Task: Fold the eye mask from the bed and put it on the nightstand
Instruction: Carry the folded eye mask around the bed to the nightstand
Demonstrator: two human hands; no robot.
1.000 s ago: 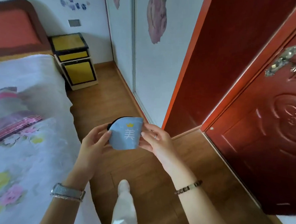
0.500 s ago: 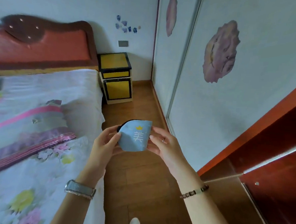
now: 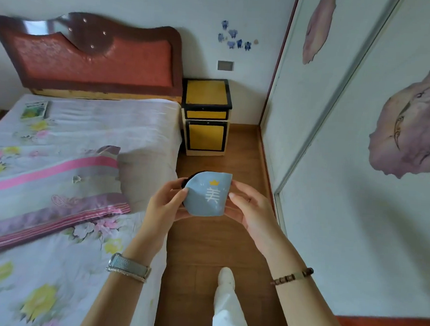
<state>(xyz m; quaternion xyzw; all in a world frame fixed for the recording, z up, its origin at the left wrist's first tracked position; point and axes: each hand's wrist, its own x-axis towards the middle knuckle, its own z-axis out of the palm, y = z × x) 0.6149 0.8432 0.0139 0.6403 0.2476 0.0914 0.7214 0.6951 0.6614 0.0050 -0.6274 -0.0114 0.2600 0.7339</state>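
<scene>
Leftmost, the bed (image 3: pixel 66 153) with its floral cover fills the side of the view; the yellow nightstand (image 3: pixel 206 93) stands against its head end, straight ahead of the hands and well apart from them across bare wooden floor (image 3: pixel 224 153). Left hand (image 3: pixel 164 205), fingers curled, pinches the left edge of the folded blue eye mask (image 3: pixel 207 195); right hand (image 3: pixel 252 211) pinches the right edge, thumb on the printed face. Mask held in the air between both hands, face towards the camera, above the floor beside the bed. Both forearms reach forward, roughly level. Judged: folding appears done; the carry to the nightstand top remains, either hand about equally near
</scene>
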